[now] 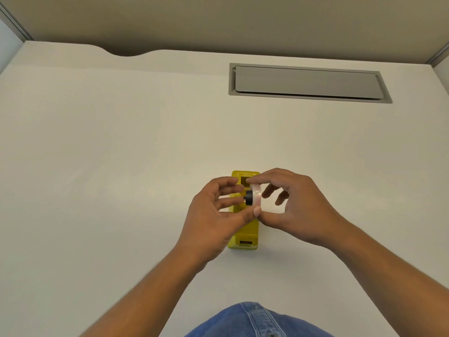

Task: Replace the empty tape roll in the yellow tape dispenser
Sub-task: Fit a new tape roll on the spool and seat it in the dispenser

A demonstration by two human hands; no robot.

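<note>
Single head-worn wide-angle view, looking forward and steeply down onto a white desk, close above both hands; no second view.

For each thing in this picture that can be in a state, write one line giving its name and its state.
yellow tape dispenser: upright on the desk, roll bay empty.
tape roll: held above the dispenser, black hub pushed into it.
right hand: pinching the roll.
left hand: thumb on the roll, fingers spread.
grey desk hatch: closed.
</note>
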